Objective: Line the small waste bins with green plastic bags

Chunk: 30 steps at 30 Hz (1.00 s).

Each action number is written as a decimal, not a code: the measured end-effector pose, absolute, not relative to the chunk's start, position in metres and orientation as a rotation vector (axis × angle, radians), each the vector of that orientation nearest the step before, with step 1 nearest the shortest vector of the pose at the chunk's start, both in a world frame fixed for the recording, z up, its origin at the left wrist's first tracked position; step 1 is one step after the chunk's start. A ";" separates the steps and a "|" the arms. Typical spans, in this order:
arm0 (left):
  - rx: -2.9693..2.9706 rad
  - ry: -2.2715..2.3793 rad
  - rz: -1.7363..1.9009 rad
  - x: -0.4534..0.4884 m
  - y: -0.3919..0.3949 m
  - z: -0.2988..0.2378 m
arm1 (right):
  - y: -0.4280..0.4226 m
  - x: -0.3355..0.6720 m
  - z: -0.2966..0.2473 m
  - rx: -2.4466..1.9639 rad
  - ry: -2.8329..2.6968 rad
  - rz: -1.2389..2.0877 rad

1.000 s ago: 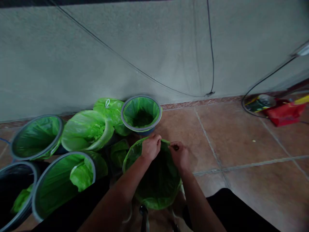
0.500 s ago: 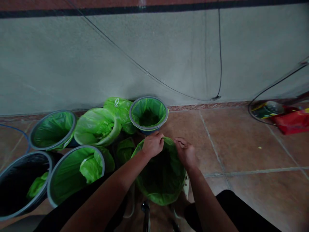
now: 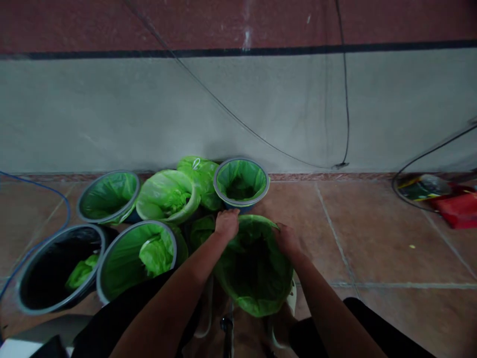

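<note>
Between my legs stands a bin lined with a green plastic bag (image 3: 257, 303), whose edge is folded over the rim; its inside is dark. My left hand (image 3: 227, 223) is closed on the bag's far left edge. On the far right edge, my right hand (image 3: 286, 239) grips the same bag, its fingers partly hidden behind the rim. Just beyond my hands is a smaller bin (image 3: 241, 203) with a grey ring holding its green liner. A knotted green bag (image 3: 201, 174) lies beside it, against the wall.
To the left stand several lined bins, among them a bin with a crumpled green bag (image 3: 158, 254) inside and a black-lined bin (image 3: 61, 266). A blue cable (image 3: 68, 209) runs along the floor. At right are a red bag (image 3: 456, 206) and a black cable (image 3: 395, 186) near the wall.
My hands have moved apart along the bag's rim, the left one leftward, and the bag's opening looks wider. The view has tilted up, showing more wall.
</note>
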<state>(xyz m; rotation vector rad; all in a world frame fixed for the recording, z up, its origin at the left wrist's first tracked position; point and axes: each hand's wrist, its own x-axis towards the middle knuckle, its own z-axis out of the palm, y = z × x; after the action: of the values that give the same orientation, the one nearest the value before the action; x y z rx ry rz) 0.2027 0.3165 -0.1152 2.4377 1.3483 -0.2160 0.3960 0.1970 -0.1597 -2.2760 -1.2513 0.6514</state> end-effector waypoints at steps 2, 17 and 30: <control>2.272 1.516 -0.217 0.188 0.311 -0.112 | 0.194 0.399 -0.158 -2.361 -1.279 0.629; 1.874 1.701 0.078 0.141 0.279 -0.107 | 0.106 0.364 -0.144 -2.526 -0.810 0.353; 2.285 1.270 0.068 0.227 0.330 -0.113 | 0.223 0.408 -0.151 -2.135 -1.041 0.590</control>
<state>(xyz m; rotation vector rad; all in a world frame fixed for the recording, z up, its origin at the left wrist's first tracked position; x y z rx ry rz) 0.2275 0.3302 -0.1131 2.2846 1.2700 0.0683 0.4083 0.2233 -0.1506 -2.1352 -1.0409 0.5900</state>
